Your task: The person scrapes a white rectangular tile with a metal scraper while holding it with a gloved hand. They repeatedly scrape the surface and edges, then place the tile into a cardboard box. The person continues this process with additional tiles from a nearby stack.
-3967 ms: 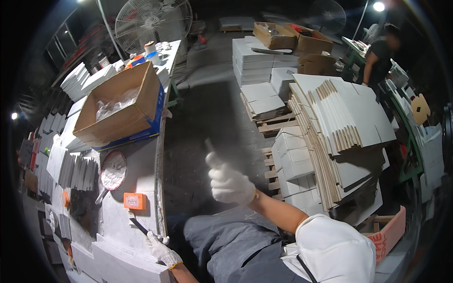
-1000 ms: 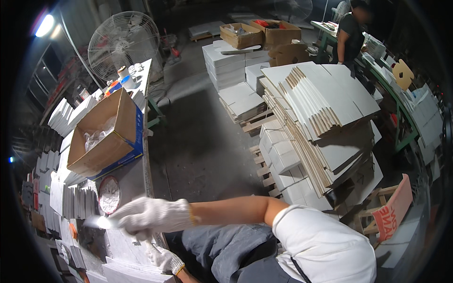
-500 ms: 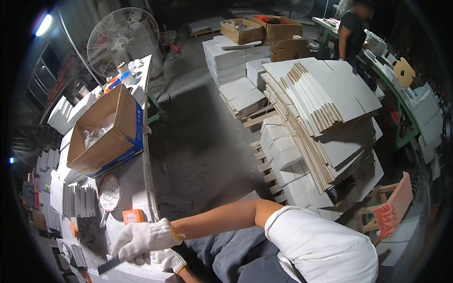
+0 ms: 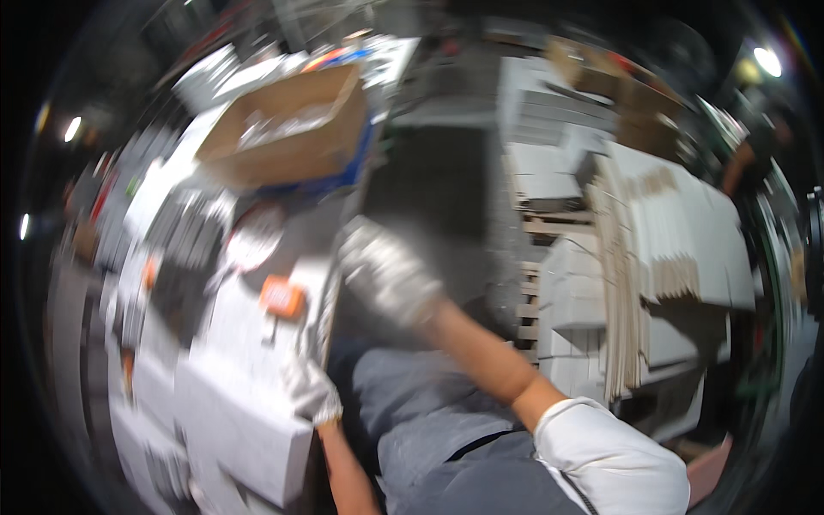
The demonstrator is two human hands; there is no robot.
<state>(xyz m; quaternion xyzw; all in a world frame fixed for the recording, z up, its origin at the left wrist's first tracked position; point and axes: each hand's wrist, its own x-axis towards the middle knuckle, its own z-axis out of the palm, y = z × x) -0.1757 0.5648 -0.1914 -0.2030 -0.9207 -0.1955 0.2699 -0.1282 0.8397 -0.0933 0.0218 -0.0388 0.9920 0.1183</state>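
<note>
Right hand (image 4: 386,273) is up off the tabletop (image 4: 311,275), hanging over the gap beside it, white glove and all. It's so blurred that you honestly can't tell if the fingers are clenched, loose or wrapped around something. Left hand (image 4: 311,390), also gloved, is lower down at the near edge of the tabletop, and same deal: too smeared to say whether it's gripping anything.

The orange block (image 4: 283,297) sits on the tabletop just beyond the left hand, and off to the left of the right hand. White stack (image 4: 245,421) is right beside the left hand, on its left and nearer the person; can't tell if they're touching. Past the block, farther from the left hand, there's a round dish (image 4: 255,239) with white stuff in it, then an open carton (image 4: 279,137) beyond that. Well to the right of the right hand: a big pile of cardboard (image 4: 687,215).
</note>
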